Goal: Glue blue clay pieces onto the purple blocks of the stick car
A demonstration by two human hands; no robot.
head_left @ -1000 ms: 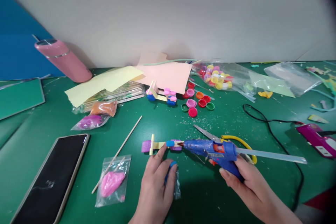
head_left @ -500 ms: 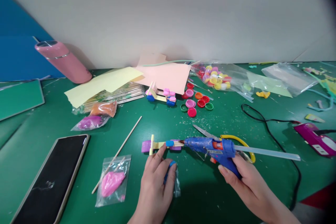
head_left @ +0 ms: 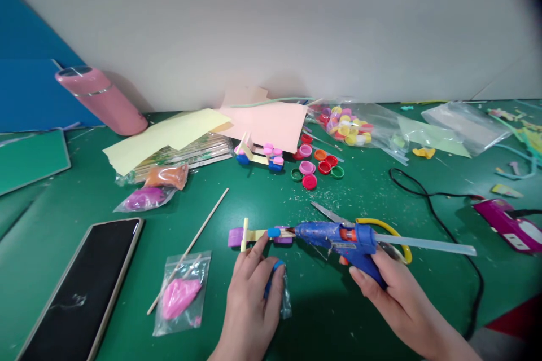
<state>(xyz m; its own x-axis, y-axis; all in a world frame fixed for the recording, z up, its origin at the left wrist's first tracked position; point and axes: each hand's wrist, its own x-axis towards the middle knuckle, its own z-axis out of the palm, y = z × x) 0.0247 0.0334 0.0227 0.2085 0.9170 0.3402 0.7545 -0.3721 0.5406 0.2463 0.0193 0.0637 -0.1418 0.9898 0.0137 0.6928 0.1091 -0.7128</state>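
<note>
My right hand (head_left: pixel 393 293) is wrapped round the handle of a blue glue gun (head_left: pixel 334 237), with a clear glue stick (head_left: pixel 427 244) out of its back. The gun's nozzle points left and meets the right part of a small model (head_left: pixel 256 234) of pale strips, purple ends and a blue lump (head_left: pixel 274 232). My left hand (head_left: pixel 254 287) has its index fingertip on the model beside that lump. Its thumb and other fingers close round a blue thing in a clear bag (head_left: pixel 285 296), mostly hidden.
Scissors (head_left: pixel 330 212) with a yellow handle lie behind the gun. Bottle caps (head_left: pixel 309 181) and a second model (head_left: pixel 258 157) stand farther back. A phone (head_left: pixel 84 287), stick (head_left: pixel 203 225) and pink clay bag (head_left: pixel 182 296) lie left. A black cord (head_left: pixel 436 214) runs at right.
The glue gun and my right hand have shifted slightly left, with the nozzle a little farther over the model. My left hand has barely moved.
</note>
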